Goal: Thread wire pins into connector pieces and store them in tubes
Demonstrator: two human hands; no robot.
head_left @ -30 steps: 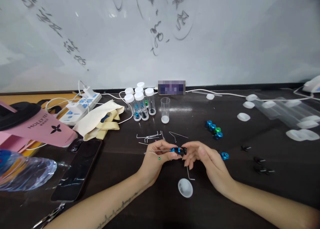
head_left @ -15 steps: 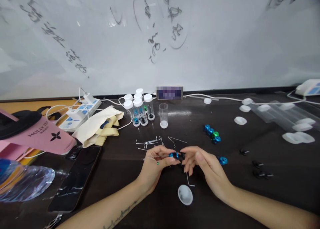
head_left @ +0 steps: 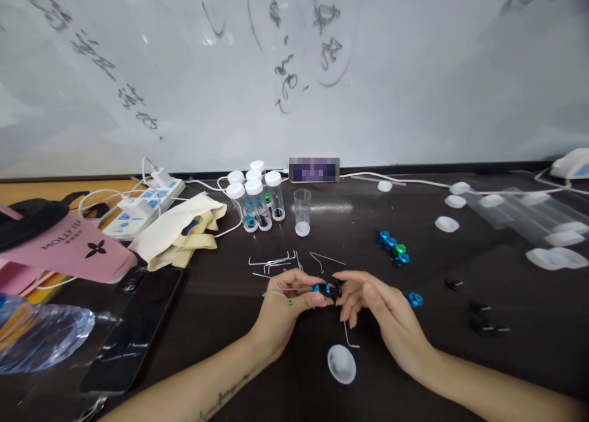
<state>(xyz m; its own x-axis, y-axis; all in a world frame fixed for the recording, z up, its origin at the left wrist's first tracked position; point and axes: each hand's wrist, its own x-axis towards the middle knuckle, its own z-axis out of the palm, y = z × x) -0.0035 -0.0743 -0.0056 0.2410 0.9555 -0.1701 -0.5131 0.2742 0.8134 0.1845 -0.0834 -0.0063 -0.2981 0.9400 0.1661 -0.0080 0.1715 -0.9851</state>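
Note:
My left hand (head_left: 285, 305) pinches a thin metal wire threaded with blue beads and black pieces (head_left: 322, 287). My right hand (head_left: 372, 305) meets it from the right, fingertips closed on the black end of the same stack. A bent wire (head_left: 348, 336) lies on the dark table just below the hands. A white cap (head_left: 341, 364) sits in front of them. Several loose bent wires (head_left: 285, 261) lie just beyond. A single blue bead (head_left: 414, 299) rests beside my right hand.
Capped vials (head_left: 255, 204) and an open vial (head_left: 302, 211) stand at the back. A cluster of blue and green beads (head_left: 394, 249) lies to the right, black clips (head_left: 481, 318) further right. A phone (head_left: 133, 330), pink cup (head_left: 69, 250), cloth bag (head_left: 177, 229) and power strip (head_left: 138, 207) fill the left.
The hands stay together on the wire; the black piece sits slightly closer against the blue beads. The view has shifted a little.

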